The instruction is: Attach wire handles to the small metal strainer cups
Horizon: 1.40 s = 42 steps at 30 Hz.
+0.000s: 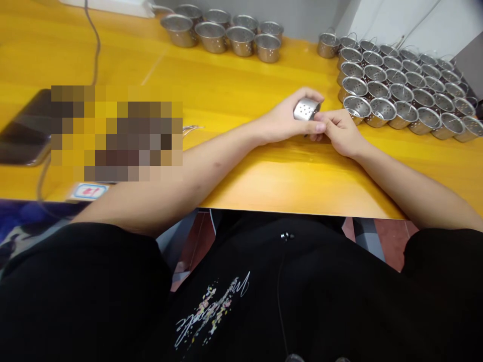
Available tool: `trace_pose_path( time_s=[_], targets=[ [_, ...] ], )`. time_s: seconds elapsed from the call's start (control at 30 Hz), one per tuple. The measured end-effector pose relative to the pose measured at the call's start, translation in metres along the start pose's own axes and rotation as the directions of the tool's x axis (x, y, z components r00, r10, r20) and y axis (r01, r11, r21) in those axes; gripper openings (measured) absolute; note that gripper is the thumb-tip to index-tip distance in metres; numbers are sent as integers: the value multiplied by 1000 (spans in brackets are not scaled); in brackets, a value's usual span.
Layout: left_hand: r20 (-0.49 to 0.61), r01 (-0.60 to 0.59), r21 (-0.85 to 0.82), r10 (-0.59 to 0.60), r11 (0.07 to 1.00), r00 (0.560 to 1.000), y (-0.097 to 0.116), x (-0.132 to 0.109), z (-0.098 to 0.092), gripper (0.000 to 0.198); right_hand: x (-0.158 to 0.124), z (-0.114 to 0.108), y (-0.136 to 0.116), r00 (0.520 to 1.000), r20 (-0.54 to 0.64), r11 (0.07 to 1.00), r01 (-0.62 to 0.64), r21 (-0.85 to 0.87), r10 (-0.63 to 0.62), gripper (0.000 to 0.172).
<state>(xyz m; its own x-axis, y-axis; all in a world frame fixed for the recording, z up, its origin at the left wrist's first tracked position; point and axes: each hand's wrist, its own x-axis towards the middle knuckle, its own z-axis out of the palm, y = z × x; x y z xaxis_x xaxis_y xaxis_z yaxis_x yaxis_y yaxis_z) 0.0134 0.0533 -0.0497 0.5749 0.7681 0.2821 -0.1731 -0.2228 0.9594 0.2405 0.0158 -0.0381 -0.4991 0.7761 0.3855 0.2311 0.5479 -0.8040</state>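
My left hand (285,118) is wrapped around a small perforated steel strainer cup (306,109), tipped on its side with its holed surface facing up and towards me. At the cup's right edge my right hand (341,131) has thumb and fingers pinched together, touching the cup and the left fingertips. Whether a wire handle lies between those fingers is hidden. Both hands are just above the yellow table (287,176). Close by on the right stand rows of similar strainer cups (383,111), many with thin wire handles.
Several strainer cups (210,37) without visible handles stand in two rows at the back. A dark phone-like slab (26,128) lies at the left, near a grey cable (97,48) and a blurred-out patch. A white power strip (113,6) sits at the far edge.
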Motion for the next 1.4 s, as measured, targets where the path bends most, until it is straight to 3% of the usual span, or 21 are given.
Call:
trace_pose_path(
  time_s=[0.1,0.33,0.47,0.9,1.2,1.4],
  targets=[
    [-19,6,22,-6,1000,1000,1,-2,-1,101,1,-2,2,1000,14,999,-10,32,10,94],
    [-162,25,-58,-34,998,986,6,-5,13,80,1,-4,2,999,35,997,-10,82,7,88],
    [-259,-20,-100,-6,995,966,4,-2,16,78,-1,-3,-1,998,56,999,11,38,-13,86],
    [-196,-60,-111,37,992,980,6,-2,14,75,-3,-2,0,990,101,993,102,-57,-96,84],
    [-244,-33,-9,30,999,969,9,0,16,85,-4,0,-8,992,100,972,91,-216,-71,82],
    [-252,-48,7,48,999,967,14,-2,18,77,-3,4,-12,993,76,969,107,-224,-92,84]
  ],
)
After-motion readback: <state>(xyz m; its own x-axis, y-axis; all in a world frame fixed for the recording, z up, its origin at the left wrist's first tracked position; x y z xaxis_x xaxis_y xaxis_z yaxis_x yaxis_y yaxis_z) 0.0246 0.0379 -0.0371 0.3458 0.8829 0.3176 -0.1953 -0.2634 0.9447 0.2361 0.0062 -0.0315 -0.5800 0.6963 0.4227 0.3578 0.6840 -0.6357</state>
